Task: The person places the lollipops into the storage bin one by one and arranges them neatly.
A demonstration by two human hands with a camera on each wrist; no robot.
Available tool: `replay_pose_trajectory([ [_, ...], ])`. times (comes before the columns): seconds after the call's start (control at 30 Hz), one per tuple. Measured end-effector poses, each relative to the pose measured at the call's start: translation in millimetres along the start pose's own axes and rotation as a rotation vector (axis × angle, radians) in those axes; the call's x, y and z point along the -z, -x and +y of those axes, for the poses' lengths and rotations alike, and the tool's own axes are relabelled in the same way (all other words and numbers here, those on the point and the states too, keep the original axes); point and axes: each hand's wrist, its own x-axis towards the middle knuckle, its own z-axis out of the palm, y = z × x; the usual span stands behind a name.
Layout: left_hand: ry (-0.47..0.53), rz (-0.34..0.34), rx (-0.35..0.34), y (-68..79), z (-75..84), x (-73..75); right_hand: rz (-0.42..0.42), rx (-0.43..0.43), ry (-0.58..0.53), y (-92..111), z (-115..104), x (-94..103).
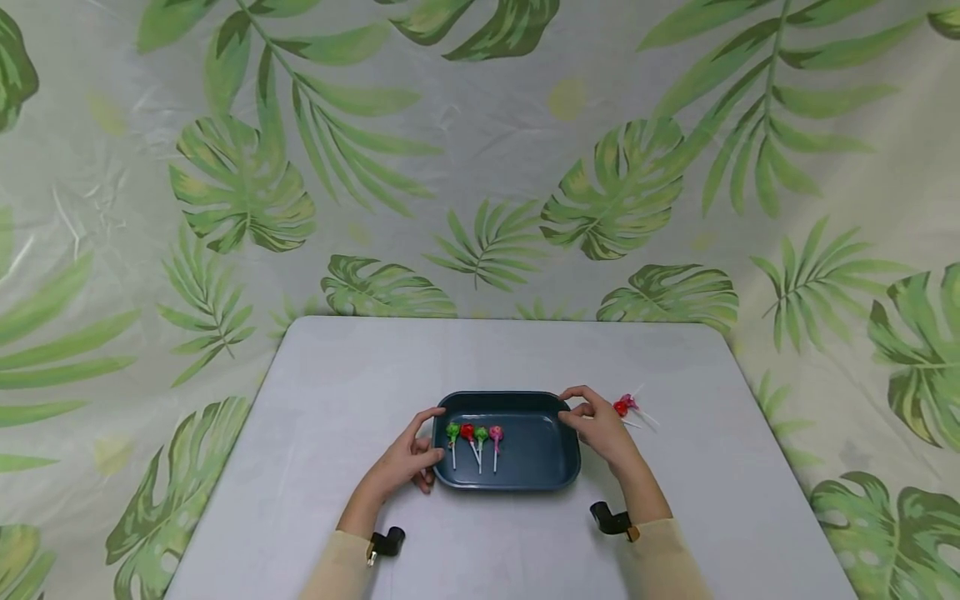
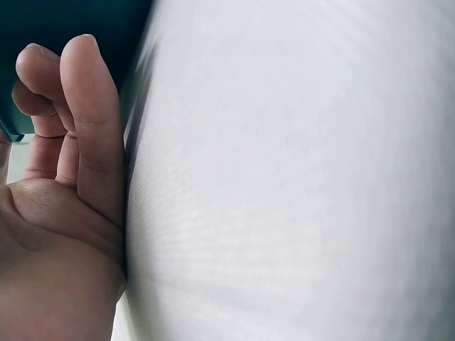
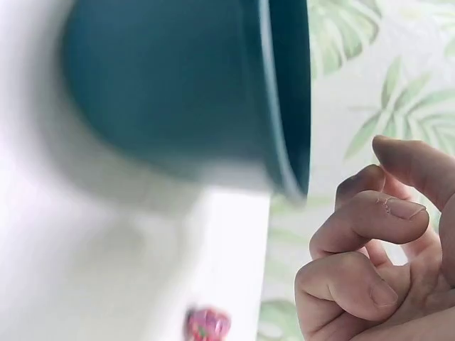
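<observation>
A dark blue rectangular tray (image 1: 525,475) sits on the white table. Several lollipops lie side by side in its left half: a green lollipop (image 1: 453,431) at the left end, a red lollipop (image 1: 467,431), another green one, and a pink lollipop (image 1: 496,434). My left hand (image 1: 405,458) is at the tray's left side, forefinger and thumb tips at the rim, other fingers loosely bent outside it. At the far right corner is my right hand (image 1: 596,425), forefinger and thumb tips spread beside the rim; the right wrist view shows its bent fingers apart from the tray wall (image 3: 170,85).
More lollipops (image 1: 626,405), red and pink, lie on the table (image 1: 360,358) just beyond the right hand, their white sticks crossing. A leaf-patterned cloth (image 1: 480,167) hangs behind the table. Each wrist carries a small black camera (image 1: 387,542).
</observation>
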Motion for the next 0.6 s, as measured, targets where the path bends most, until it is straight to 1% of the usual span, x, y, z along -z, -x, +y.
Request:
replay_pose_trajectory([
  [0.2, 0.003, -0.006, -0.007, 0.4, 2.5, 0.1, 0.035, 0.002, -0.010, 1, 12, 22.7],
  [0.37, 0.002, 0.000, -0.004, 1.0, 4.0, 0.6, 0.074, -0.005, 0.032, 3, 20, 37.1],
  [0.6, -0.005, -0.010, 0.003, 1.8, 2.9, -0.3, 0.119, -0.077, 0.049, 2, 38, 54.4],
])
